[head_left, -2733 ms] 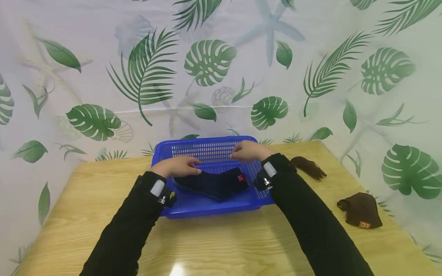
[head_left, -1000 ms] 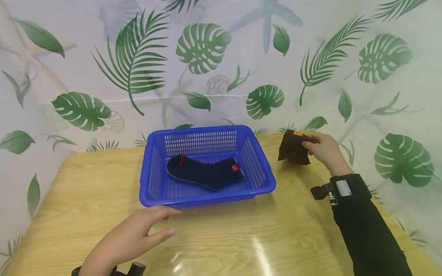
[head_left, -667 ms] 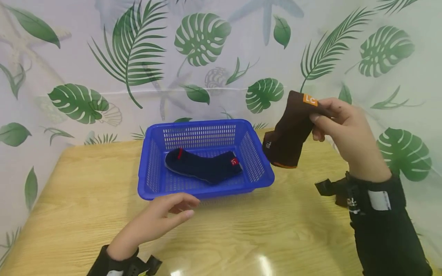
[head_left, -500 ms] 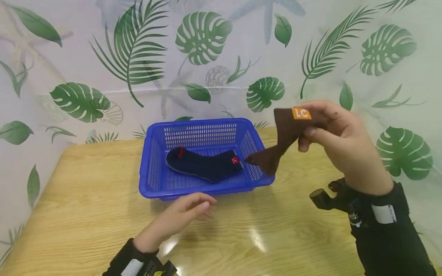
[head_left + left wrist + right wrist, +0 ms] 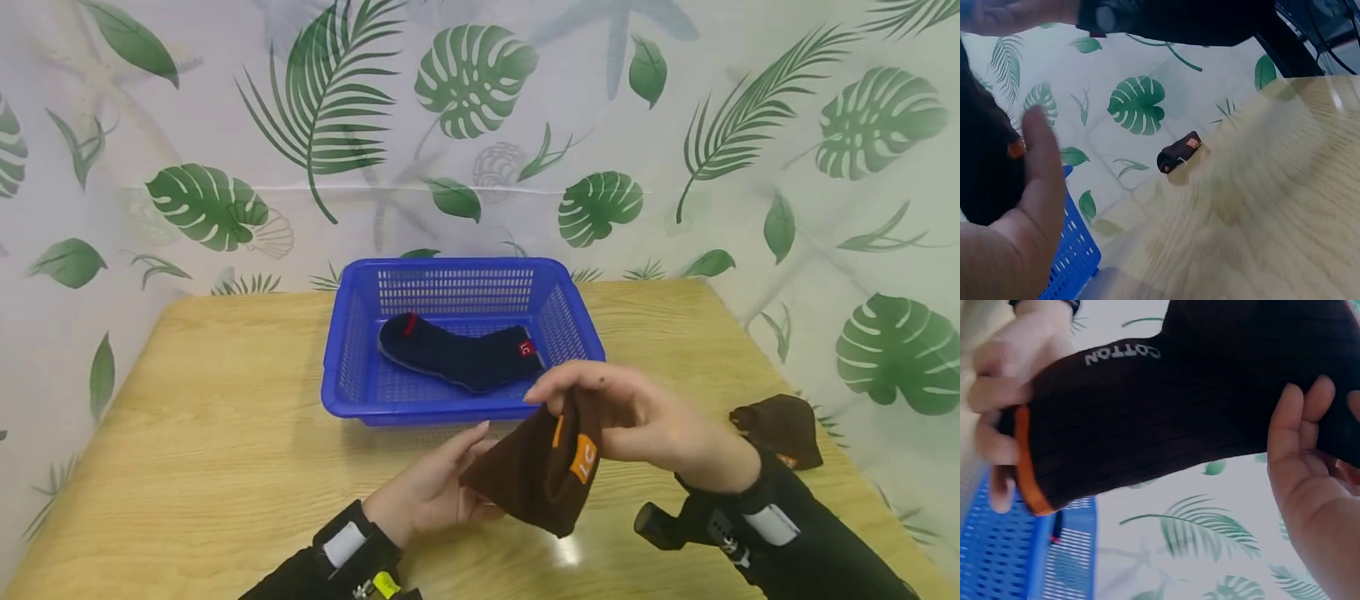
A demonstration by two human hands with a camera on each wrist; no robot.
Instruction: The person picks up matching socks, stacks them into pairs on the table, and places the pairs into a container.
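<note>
Brown sock (image 5: 536,479) now hangs low over the near part of the table (image 5: 225,433), in front of the blue basket (image 5: 352,392), where half a second ago it was held high to the right of that basket. The right hand (image 5: 637,421) has its grip closed on the sock's cuff end, fingers curled over the cloth by the orange label. The left hand (image 5: 431,492), which lay bare on the table a moment back, has come up under the sock: its fingers are nearly straight and rest against the cloth from below, not clamped round it. So both hands now meet on the one sock, which suggests it is being arranged between them. A dark blue sock (image 5: 465,358) lies flat inside the basket, and a second brown sock (image 5: 780,421) sits crumpled on the table behind the right forearm
</note>
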